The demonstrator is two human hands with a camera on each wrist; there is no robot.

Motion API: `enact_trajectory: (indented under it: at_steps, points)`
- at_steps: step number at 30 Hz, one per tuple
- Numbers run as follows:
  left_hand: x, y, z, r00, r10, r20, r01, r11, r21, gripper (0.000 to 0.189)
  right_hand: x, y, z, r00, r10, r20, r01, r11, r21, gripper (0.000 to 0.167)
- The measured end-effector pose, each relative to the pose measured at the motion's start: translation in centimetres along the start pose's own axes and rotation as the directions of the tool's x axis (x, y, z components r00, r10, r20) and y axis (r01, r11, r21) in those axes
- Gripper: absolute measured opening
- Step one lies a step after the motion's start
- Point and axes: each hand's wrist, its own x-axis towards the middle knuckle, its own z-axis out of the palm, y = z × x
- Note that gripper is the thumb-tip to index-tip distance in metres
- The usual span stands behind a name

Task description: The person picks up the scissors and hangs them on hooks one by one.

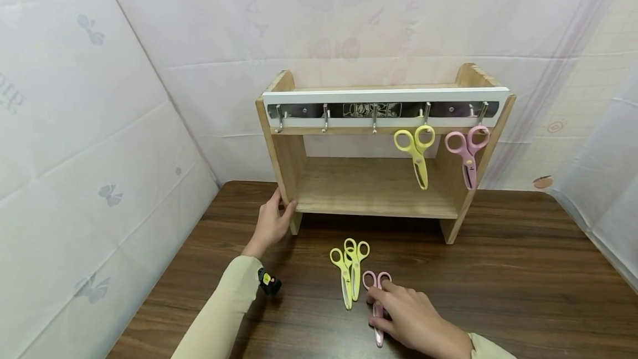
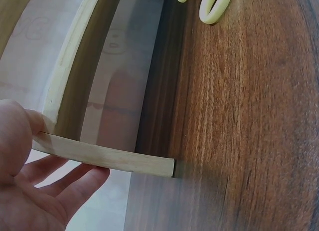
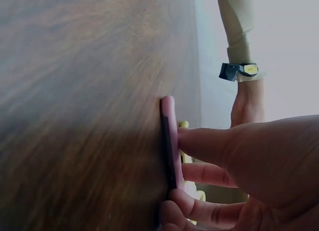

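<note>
A light wooden shelf (image 1: 374,181) stands on the table, and a white board with metal hooks (image 1: 375,118) runs along its top front. My left hand (image 1: 271,223) grips the shelf's left side panel (image 2: 109,156), thumb at the front edge and fingers along the outer face. Over a pair of pink scissors (image 1: 379,314) low on the table, my right hand (image 1: 411,314) has thumb and fingers on the blades and near the handles (image 3: 172,146). Two pairs of yellow scissors (image 1: 345,273) lie overlapping just left of it.
Another pair of yellow scissors (image 1: 418,154) and another pair of pink scissors (image 1: 468,157) hang from the two rightmost hooks. Brown wood-grain table (image 1: 538,281) surrounds the shelf. Pale patterned sheets (image 1: 224,26) cover the walls behind and at the sides.
</note>
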Motion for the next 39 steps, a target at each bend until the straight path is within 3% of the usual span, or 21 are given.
enact_trajectory:
  at_steps: [7,12,19,39]
  points:
    - [0.0,0.0,-0.1,1.000,-0.013,0.001,0.013,1.000,0.012,0.047,-1.1,1.1,-0.9,1.000,-0.008,0.015,0.007,0.999,0.036,0.033]
    - [-0.1,0.1,0.0,1.000,0.001,0.002,-0.001,1.000,0.008,0.046,-2.0,2.0,-1.7,0.999,0.036,0.032,-0.036,0.999,0.002,0.035]
    - [0.0,0.2,-0.1,1.000,-0.003,0.004,0.003,1.000,0.007,0.046,-2.7,3.5,-2.5,0.997,0.072,-0.004,-0.073,0.996,-0.058,0.027]
    - [-0.1,0.1,0.0,1.000,-0.005,-0.001,0.005,1.000,-0.003,0.046,-2.8,4.9,-2.7,0.999,0.053,-0.011,-0.053,0.996,-0.065,0.028]
